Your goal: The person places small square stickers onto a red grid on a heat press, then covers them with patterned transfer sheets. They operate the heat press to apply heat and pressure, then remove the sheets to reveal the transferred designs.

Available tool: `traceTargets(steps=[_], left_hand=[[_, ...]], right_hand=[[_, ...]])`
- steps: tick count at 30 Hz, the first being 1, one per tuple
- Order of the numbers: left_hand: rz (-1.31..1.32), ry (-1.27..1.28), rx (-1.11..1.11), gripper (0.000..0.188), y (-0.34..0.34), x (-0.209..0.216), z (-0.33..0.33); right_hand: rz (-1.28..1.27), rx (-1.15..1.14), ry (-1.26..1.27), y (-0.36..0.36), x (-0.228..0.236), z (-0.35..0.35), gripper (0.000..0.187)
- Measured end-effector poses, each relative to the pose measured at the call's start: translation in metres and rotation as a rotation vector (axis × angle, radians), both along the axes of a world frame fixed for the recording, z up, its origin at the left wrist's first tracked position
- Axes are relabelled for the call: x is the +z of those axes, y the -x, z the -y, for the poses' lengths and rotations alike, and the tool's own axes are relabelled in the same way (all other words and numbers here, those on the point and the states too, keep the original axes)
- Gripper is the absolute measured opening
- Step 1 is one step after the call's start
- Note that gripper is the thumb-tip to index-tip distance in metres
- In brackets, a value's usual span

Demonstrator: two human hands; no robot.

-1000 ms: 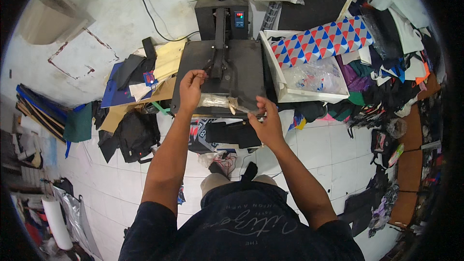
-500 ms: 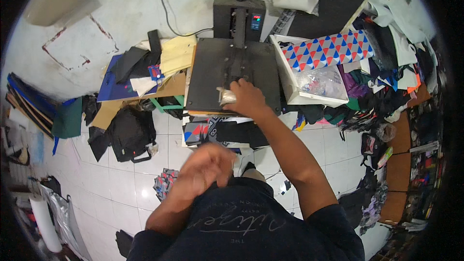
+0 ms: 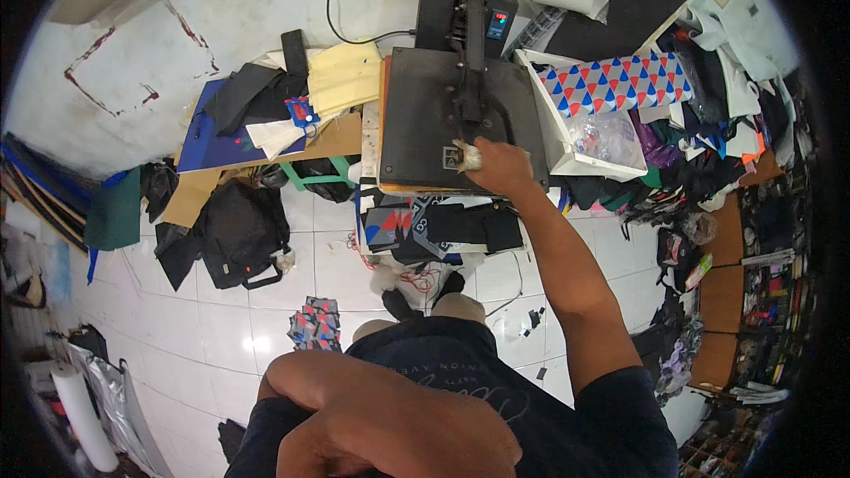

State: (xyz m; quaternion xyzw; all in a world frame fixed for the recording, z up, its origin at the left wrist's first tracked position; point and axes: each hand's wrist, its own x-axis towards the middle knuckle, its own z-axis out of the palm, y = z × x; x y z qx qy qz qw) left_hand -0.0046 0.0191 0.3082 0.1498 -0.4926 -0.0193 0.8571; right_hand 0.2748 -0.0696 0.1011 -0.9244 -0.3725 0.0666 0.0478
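My right hand (image 3: 501,166) is closed around the pale wrapped grip (image 3: 470,157) of the handle on a black heat press (image 3: 416,115). The grip's left end sticks out past my fingers, over the front of the flat upper plate. Behind the plate, the press's control box (image 3: 498,24) has a lit display. My left arm (image 3: 390,416) is bent across my body at the lower edge, and its hand does not show. Under the press, dark and patterned pieces (image 3: 394,226) lie in a stack.
Right of the press stands a white box (image 3: 598,164) with a patterned roll (image 3: 615,84) across it. Yellow sheets (image 3: 343,78) and dark pieces lie to the left. A black bag (image 3: 241,235) and a patterned pile (image 3: 315,323) are on the tiled floor.
My left hand has gone from in front of my chest out of sight, the arm folding toward me. My right hand stays on the handle. The view has shifted, moving the press rightward and up.
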Motion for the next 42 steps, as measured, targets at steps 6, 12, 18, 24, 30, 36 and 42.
traceTargets(steps=[6,12,18,24,30,36,42], left_hand=[[0.127,-0.059,-0.015,0.043,0.001,0.007,-0.018],[-0.071,0.008,0.186,0.044,0.021,0.006,-0.020],[-0.016,0.000,0.144,0.044,0.013,-0.003,-0.018],[0.024,-0.071,0.008,0.041,-0.007,0.000,-0.018],[-0.039,-0.043,0.065,0.041,-0.033,0.001,-0.002],[-0.001,-0.020,0.156,0.048,-0.088,0.006,0.010],[-0.610,-0.253,0.640,0.044,-0.119,-0.078,0.014]], right_hand=[[0.009,-0.029,0.027,0.002,0.003,-0.003,0.040],[0.040,-0.032,0.014,0.004,0.003,-0.001,0.040],[0.084,-0.018,-0.010,0.002,-0.002,0.000,0.039],[0.083,-0.016,-0.046,0.001,-0.005,0.000,0.038],[0.113,0.029,-0.123,-0.001,-0.004,0.005,0.036],[0.064,0.058,-0.186,-0.009,-0.014,0.007,0.037],[0.029,0.129,-0.324,-0.012,-0.012,0.011,0.036]])
